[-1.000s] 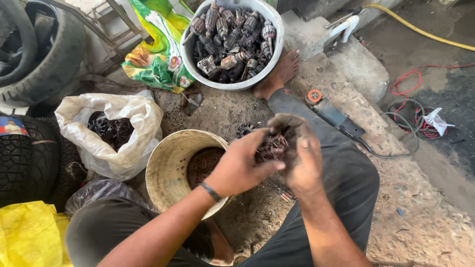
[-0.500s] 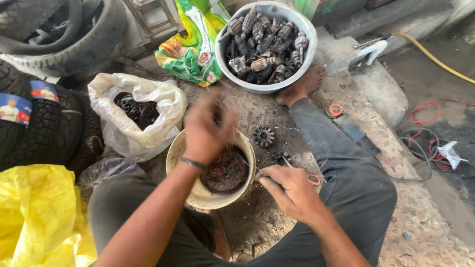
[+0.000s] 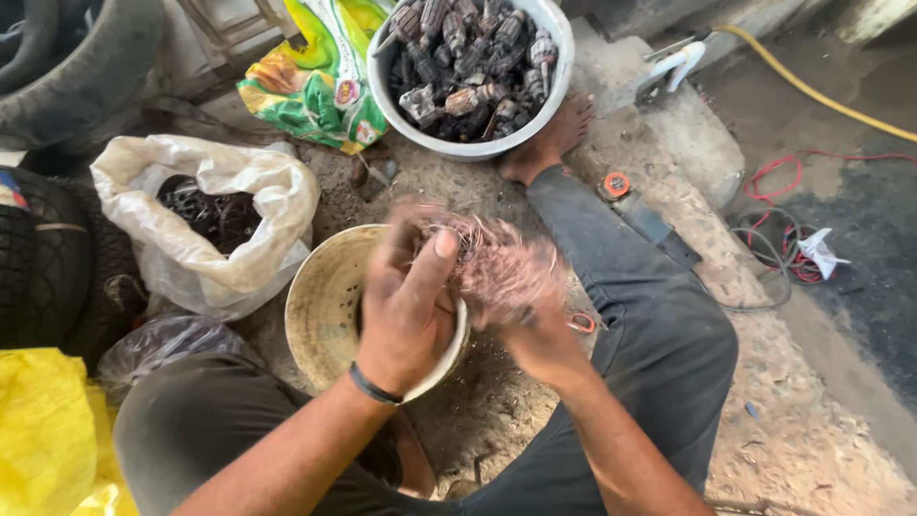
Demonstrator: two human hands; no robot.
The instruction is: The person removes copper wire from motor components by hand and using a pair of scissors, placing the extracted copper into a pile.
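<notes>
My left hand [image 3: 406,301] and my right hand [image 3: 530,320] are together over the right rim of a cream bucket [image 3: 320,306] on the ground between my legs. Both hands grip a tangled bundle of reddish copper wire [image 3: 492,258], which looks blurred with motion. The inside of the bucket is mostly hidden by my left hand.
A big white basin [image 3: 559,72] full of dark motor armatures stands by my bare foot [image 3: 549,143]. A white plastic bag [image 3: 205,220] with dark wire sits left of the bucket. Tyres [image 3: 57,67] lie at the left, a yellow bag [image 3: 48,435] at bottom left, a red cable [image 3: 793,177] at the right.
My left hand has come up out of the bucket and met my right hand. A bundle of copper wire is now held between both hands over the bucket's rim.
</notes>
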